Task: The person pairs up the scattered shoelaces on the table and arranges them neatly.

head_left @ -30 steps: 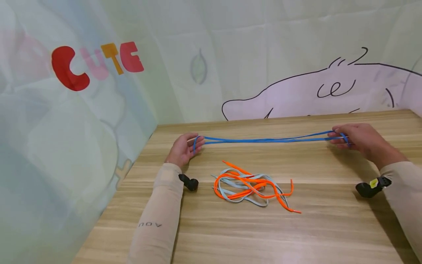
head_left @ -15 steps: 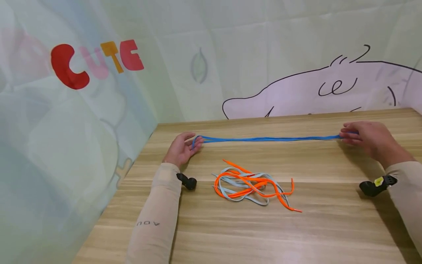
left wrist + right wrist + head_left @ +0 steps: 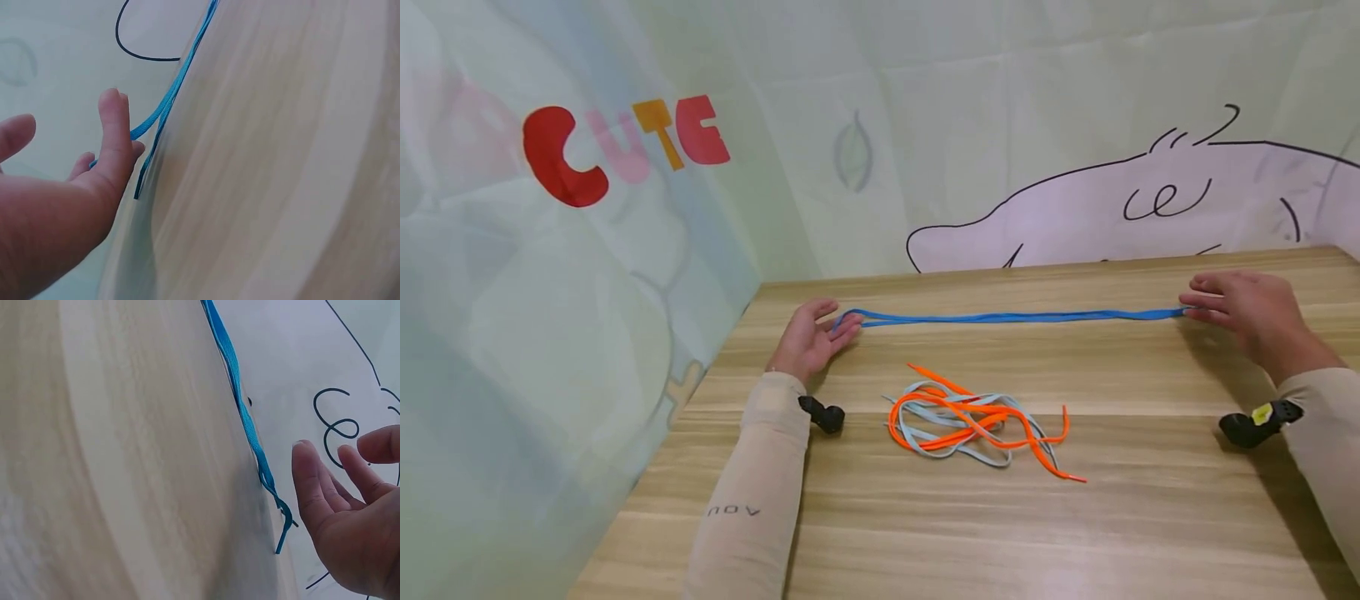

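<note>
Blue lace (image 3: 1022,317) is out straight: my left hand (image 3: 806,342) touches it, fingers extended; my right hand (image 3: 1261,317), fingers loose, holds nothing.

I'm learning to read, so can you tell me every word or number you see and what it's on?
"CUTE": big coloured letters on the wall covering.
Three upside-down letters, perhaps "AOU" or "AQU", on the left sleeve: too small to be sure.
Yellow sticker at the right wrist: any marks are too small to read.
Blue lace: no writing visible.
</note>
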Demonstrator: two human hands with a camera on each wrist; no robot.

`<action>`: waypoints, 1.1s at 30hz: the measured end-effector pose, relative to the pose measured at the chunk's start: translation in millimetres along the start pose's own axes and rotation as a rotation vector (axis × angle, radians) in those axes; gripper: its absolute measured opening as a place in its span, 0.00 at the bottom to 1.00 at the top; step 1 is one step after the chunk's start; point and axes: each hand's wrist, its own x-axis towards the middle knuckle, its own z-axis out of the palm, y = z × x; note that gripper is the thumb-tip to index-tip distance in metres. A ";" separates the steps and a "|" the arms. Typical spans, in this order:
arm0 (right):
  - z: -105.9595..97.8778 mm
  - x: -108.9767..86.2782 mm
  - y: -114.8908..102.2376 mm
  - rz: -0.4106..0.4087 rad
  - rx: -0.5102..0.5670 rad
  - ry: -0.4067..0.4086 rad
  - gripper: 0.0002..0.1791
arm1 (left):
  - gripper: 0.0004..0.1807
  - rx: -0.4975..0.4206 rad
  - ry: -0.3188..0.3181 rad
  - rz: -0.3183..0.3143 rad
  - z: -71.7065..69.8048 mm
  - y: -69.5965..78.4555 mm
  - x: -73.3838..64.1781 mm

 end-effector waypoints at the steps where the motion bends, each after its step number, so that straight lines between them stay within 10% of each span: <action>1: 0.1 -0.4 0.7 -0.008 -0.011 0.017 0.10 | 0.31 -0.007 -0.008 0.005 -0.8 -0.1 -0.6; 14: 4.3 -6.1 2.8 -0.032 -0.202 0.009 0.17 | 0.26 0.046 -0.060 0.172 -7.4 0.8 -9.6; 33: 44.6 -14.3 2.2 -0.131 -0.306 -0.154 0.16 | 0.18 0.263 -0.128 0.124 20.4 -11.7 -28.6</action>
